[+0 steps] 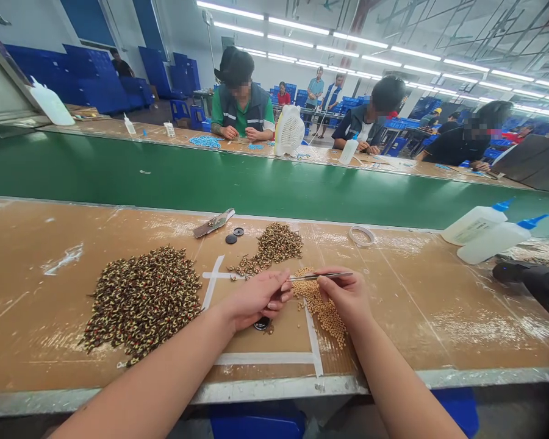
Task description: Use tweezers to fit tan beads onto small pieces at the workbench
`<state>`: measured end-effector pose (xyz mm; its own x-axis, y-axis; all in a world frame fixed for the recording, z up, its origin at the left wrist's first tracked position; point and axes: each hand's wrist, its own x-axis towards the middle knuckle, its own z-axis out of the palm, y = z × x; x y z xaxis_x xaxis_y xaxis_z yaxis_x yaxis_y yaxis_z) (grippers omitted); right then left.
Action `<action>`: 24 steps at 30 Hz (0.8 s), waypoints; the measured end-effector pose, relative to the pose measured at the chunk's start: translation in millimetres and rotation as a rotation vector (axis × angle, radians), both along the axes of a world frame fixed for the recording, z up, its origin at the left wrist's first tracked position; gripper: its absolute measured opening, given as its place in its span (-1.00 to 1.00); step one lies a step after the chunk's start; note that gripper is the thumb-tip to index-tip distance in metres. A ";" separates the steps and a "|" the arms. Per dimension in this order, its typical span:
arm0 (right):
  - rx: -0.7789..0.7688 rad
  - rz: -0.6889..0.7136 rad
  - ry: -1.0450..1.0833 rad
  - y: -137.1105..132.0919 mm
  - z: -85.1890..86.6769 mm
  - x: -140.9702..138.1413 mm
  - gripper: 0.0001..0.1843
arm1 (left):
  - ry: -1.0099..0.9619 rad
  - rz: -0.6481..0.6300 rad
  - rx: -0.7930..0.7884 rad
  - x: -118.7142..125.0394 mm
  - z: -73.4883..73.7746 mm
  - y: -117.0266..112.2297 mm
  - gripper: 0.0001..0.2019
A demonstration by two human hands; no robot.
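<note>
My right hand (348, 299) grips a pair of metal tweezers (322, 276), whose tips point left to the fingertips of my left hand (265, 292). The left fingers are pinched together, and whatever sits between them is too small to make out. Below the tweezers lies a spread of small tan beads (327, 314). A small round black dish (261, 323) is partly hidden under my left hand. Behind my hands is a heap of small dark brown-and-tan pieces (279, 242). To the left rises a larger pile of dark, yellow and red pieces (144, 299).
White tape strips (265, 358) mark the cardboard-covered table. Beyond lie two black discs (231, 239), a scrap piece (214, 223) and a tape roll (361, 236). Bottles with blue tips (476, 222) are at right, near a black object (531, 277). Co-workers sit across the green belt (174, 177).
</note>
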<state>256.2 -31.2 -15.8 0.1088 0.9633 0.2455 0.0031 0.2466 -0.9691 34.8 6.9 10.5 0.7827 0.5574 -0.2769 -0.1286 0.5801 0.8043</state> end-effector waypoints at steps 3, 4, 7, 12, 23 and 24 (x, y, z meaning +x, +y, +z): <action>-0.005 0.002 -0.006 0.2 -0.9 0.6 -0.76 | 0.004 0.010 0.025 0.0 -0.3 -0.6 -0.55; -0.006 0.000 -0.010 0.3 -1.2 0.8 -0.76 | 0.004 0.013 0.032 0.1 -0.6 -0.8 -0.56; -0.010 -0.005 -0.020 0.5 -2.0 1.2 -0.74 | -0.003 0.013 0.039 0.7 -1.8 -1.0 -0.56; -0.001 -0.007 -0.001 1.5 -3.0 1.4 -0.75 | -0.025 0.010 0.049 1.1 -2.0 -1.6 -0.56; 0.015 0.006 -0.032 -0.2 -0.5 2.7 -0.79 | 0.001 0.049 0.085 1.5 -4.2 -1.1 -0.53; 0.013 0.011 -0.031 -0.3 -0.2 2.6 -0.79 | 0.008 0.053 0.090 1.9 -4.0 -1.3 -0.53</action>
<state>258.8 -31.5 -15.9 0.0906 0.9610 0.2613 0.0306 0.2596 -0.9652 36.6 5.5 6.5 0.7492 0.6212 -0.2298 -0.1507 0.4977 0.8541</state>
